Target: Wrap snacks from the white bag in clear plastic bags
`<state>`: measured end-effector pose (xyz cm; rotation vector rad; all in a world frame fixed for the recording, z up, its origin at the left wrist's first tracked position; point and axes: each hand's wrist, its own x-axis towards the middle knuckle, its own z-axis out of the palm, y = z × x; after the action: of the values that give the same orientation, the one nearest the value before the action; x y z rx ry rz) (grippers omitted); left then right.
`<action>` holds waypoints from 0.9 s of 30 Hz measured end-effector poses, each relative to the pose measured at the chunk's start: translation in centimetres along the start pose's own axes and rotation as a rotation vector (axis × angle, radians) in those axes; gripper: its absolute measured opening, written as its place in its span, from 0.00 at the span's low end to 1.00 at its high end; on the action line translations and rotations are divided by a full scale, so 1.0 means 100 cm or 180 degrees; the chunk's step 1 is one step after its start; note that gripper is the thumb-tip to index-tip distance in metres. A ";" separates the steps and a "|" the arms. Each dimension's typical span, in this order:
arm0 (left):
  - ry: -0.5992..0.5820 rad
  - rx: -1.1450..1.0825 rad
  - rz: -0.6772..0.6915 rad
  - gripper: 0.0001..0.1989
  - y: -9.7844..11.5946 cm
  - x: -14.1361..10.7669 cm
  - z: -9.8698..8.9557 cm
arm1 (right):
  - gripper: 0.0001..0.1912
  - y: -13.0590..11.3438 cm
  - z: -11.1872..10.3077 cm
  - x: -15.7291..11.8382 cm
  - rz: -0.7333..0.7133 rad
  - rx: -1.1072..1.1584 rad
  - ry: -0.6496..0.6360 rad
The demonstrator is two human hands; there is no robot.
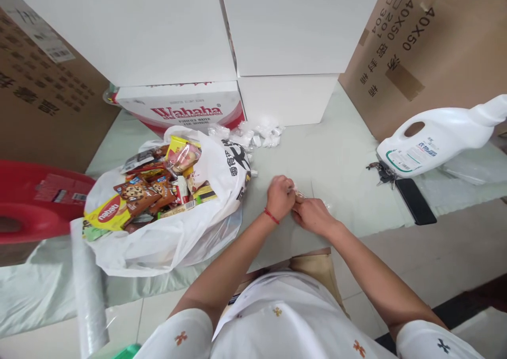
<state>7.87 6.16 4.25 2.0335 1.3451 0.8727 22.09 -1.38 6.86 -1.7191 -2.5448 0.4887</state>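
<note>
My left hand (280, 195) and my right hand (313, 215) meet over the table, fingers closed and thumbs close together. Between them a bit of clear plastic bag (301, 194) shows; most of it is hidden by the fingers. A red string circles my left wrist. To the left of my hands stands a white plastic bag (198, 243) full of packaged snacks (142, 192), its mouth wide open. Several small white pieces in clear plastic (261, 134) lie beyond my hands, in front of the white boxes.
White boxes (289, 97) and a Wahaha carton (186, 105) line the back. Brown cartons (431, 47) flank both sides. At right are a white detergent bottle (439, 134), keys (383, 173) and a black phone (415, 200). A red container (43, 200) and plastic roll (87, 295) are left.
</note>
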 end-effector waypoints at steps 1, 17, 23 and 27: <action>-0.0101 -0.0131 0.0091 0.08 0.001 -0.005 0.003 | 0.15 0.000 0.002 0.001 0.0015 0.0022 0.0046; 0.0376 -0.0130 0.0900 0.18 -0.022 -0.056 0.051 | 0.20 -0.015 0.038 -0.101 -0.0163 0.1405 0.0818; 0.0138 -0.0289 0.1140 0.17 -0.036 -0.059 0.056 | 0.29 0.043 0.012 -0.108 0.0621 0.0589 0.1623; 0.0160 -0.0233 0.1140 0.18 -0.035 -0.058 0.058 | 0.27 0.065 0.019 -0.097 0.0021 0.0202 0.1003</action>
<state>8.59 1.49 -3.24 2.2443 0.9703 1.1153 31.30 -8.44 4.71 -1.6346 -2.2795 0.2693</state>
